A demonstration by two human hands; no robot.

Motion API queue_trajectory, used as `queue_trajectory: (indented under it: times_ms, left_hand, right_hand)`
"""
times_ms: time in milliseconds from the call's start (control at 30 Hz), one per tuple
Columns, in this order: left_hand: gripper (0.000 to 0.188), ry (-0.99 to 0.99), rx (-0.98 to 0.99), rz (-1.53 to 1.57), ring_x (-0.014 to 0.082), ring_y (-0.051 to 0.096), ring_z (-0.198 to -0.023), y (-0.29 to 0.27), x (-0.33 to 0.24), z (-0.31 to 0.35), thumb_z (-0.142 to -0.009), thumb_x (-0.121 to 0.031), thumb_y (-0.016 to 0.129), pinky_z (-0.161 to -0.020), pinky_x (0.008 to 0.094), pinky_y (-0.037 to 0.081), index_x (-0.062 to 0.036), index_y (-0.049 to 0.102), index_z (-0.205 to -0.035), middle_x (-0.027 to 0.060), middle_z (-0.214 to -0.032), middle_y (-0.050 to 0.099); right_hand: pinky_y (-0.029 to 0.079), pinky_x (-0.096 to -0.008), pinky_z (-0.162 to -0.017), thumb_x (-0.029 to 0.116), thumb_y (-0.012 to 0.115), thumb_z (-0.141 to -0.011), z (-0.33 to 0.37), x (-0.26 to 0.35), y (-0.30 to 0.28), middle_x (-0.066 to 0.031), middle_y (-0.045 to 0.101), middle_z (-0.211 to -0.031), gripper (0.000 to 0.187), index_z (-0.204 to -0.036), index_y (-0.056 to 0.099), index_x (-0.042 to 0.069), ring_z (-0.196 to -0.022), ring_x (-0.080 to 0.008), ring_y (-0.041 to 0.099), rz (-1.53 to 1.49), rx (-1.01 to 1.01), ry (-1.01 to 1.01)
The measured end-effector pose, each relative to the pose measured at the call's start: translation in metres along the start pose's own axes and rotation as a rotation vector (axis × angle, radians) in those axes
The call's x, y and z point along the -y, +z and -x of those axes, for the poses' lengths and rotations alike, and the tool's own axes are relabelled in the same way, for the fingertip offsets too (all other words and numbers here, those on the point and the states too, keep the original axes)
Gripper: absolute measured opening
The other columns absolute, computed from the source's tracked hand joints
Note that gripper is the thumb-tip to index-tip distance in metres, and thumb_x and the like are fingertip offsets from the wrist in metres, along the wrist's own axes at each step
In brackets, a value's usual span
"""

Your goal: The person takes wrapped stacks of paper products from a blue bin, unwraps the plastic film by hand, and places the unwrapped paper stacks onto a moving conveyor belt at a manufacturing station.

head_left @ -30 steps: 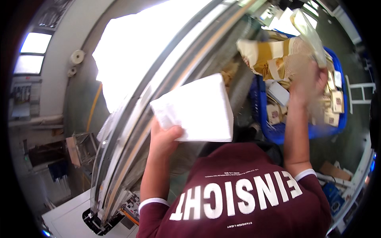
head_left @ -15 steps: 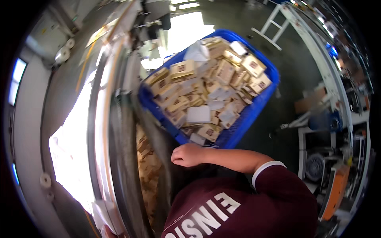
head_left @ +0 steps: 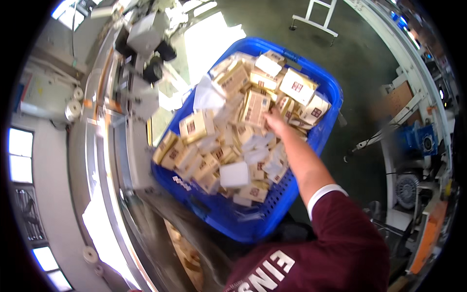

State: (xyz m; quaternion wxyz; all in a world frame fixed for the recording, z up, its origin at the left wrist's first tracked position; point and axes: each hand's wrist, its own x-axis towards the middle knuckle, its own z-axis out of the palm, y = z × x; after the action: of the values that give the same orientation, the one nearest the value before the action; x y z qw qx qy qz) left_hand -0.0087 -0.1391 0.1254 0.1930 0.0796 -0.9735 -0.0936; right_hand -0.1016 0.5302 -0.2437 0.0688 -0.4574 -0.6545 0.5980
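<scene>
My right hand (head_left: 276,121) reaches into a big blue plastic basket (head_left: 318,138) heaped with small cartons. Its fingers are bent around the right edge of one pinkish-beige carton (head_left: 255,108), which lies on the heap with a printed panel facing up. Around it are cream and gold cartons, such as a pale one (head_left: 297,86) to the right and another (head_left: 196,125) to the left. A plain white box (head_left: 234,174) and a crumpled white sheet (head_left: 208,95) lie among them. My left hand does not show.
Left of the basket runs a long machine with a metal rail (head_left: 114,214) and a grey motor housing (head_left: 148,34). A dark cloth (head_left: 160,219) hangs below it, beside brown scraps (head_left: 187,258). A white metal stand (head_left: 316,22) is on the floor beyond; machine frames line the right.
My right hand has moved from beside the basket's near edge forward and right into the heap, onto a carton. The view has shifted, showing more of the basket's near side.
</scene>
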Motion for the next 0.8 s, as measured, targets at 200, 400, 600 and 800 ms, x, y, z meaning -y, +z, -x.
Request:
queue_trajectory:
  times_ms: [200, 400, 600, 800]
  left_hand:
    - [0.014, 0.392, 0.062, -0.081, 0.0203, 0.056, -0.056, 0.026, 0.013, 0.03, -0.059, -0.017, 0.072, -0.054, 0.0314, 0.047, -0.0103, 0.064, -0.068, 0.0059, -0.061, 0.059]
    - [0.038, 0.082, 0.526, 1.079, 0.0231, 0.054, -0.088, 0.114, -0.168, 0.051, -0.068, -0.008, 0.065, -0.077, 0.0328, 0.044, -0.0013, 0.05, -0.103, 0.0144, -0.1, 0.054]
    - [0.055, 0.247, 0.866, 1.335, 0.0228, 0.052, -0.093, 0.167, -0.232, 0.072, -0.07, -0.007, 0.062, -0.079, 0.0328, 0.044, 0.0058, 0.037, -0.118, 0.0167, -0.108, 0.051]
    - [0.058, 0.76, 0.791, 1.399, 0.0226, 0.059, -0.072, 0.167, -0.271, 0.099, -0.083, -0.055, 0.039, -0.064, 0.0305, 0.049, -0.0033, 0.05, -0.107, 0.0086, -0.09, 0.059]
  right_hand:
    - [0.055, -0.0279, -0.064, 0.01, 0.072, -0.065, 0.065, 0.103, 0.086, -0.0127, 0.061, -0.091, 0.04, -0.096, 0.05, -0.001, -0.073, -0.0175, 0.063, -0.518, -0.008, 0.227]
    - [0.048, -0.0389, -0.078, 0.024, 0.07, -0.067, 0.247, 0.117, 0.057, -0.0154, 0.054, -0.104, 0.056, -0.112, 0.043, 0.003, -0.086, -0.0226, 0.058, -0.208, 0.692, -0.253]
    - [0.034, -0.0334, -0.091, 0.031, 0.064, -0.071, 0.378, 0.103, 0.024, -0.0164, 0.046, -0.116, 0.073, -0.126, 0.029, -0.002, -0.109, -0.0252, 0.044, -0.332, 0.669, -0.438]
    - [0.04, -0.0306, -0.083, 0.03, 0.061, -0.073, 0.413, 0.099, -0.026, -0.0124, 0.058, -0.101, 0.049, -0.109, 0.049, -0.001, -0.097, -0.0189, 0.053, -0.245, 0.348, -0.436]
